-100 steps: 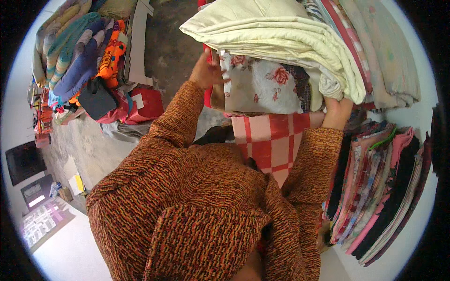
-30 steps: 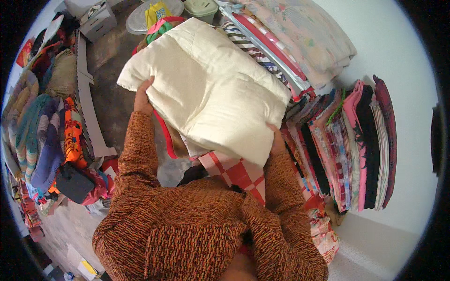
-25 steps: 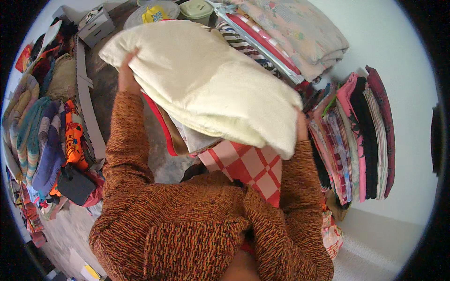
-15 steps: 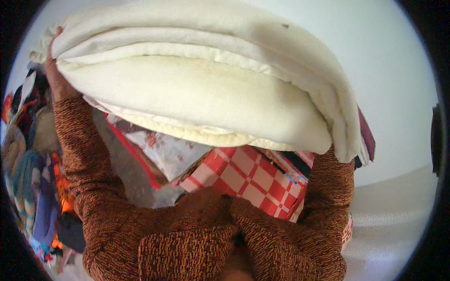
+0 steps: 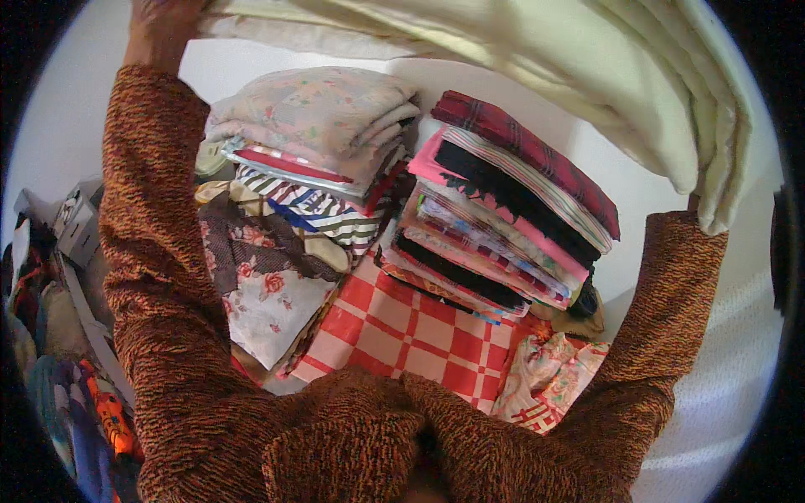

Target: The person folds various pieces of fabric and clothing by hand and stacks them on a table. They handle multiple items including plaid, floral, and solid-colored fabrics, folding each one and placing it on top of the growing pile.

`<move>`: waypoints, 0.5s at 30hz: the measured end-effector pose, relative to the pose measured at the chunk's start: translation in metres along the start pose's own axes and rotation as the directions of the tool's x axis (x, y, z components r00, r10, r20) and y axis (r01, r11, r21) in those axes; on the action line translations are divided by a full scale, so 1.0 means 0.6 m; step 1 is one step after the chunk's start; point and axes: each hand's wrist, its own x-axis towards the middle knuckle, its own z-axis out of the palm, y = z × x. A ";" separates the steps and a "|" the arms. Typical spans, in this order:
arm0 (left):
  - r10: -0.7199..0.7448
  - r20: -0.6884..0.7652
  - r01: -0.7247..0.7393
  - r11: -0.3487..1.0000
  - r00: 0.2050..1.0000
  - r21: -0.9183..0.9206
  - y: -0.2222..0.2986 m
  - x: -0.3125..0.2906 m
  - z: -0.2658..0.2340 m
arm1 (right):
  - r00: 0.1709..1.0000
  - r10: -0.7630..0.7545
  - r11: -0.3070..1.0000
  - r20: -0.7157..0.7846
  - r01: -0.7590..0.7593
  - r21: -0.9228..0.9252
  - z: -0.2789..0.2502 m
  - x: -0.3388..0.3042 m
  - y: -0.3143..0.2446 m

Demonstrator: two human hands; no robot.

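Note:
A thick folded cream blanket [image 5: 570,63] is raised high across the top of the view, its folds hanging down at the right. My left hand [image 5: 166,33] grips its left end at the upper edge, with the fingertips partly cut off. At the right end my right hand [image 5: 694,204] holds the blanket up; the folds hide nearly all of it, and only a sliver shows above the brown knitted sleeve. Below and beyond the blanket stand two stacks: a pale patterned quilt [image 5: 306,105] on the left one, a dark red plaid cloth [image 5: 528,159] topping the right one.
A red-and-pink checked cloth [image 5: 402,335] lies under the stacks, with a floral cloth [image 5: 272,306] at its left and a patterned fabric bundle [image 5: 553,373] at its right. Jumbled clothes [image 5: 63,394] lie at far left beside a grey-white box [image 5: 77,226]. White walls rise behind.
Both hands have lifted the cream blanket upward and away, and my right arm has swung outward to the right. The two stacks behind have come into sight.

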 end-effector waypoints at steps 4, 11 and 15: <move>-0.262 0.021 0.234 0.817 0.965 -0.527 -0.102 0.061 0.015 | 0.995 -0.075 0.995 -0.073 0.070 -0.071 -0.054 0.016 -0.012; -0.155 0.121 0.173 0.972 0.980 -0.158 -0.240 0.043 0.174 | 0.984 -0.044 0.988 -0.173 0.017 -0.152 -0.115 0.047 0.048; -0.111 0.239 0.130 0.989 0.965 -0.064 -0.306 0.075 0.248 | 0.998 -0.040 0.995 -0.052 0.035 -0.092 -0.202 0.139 0.077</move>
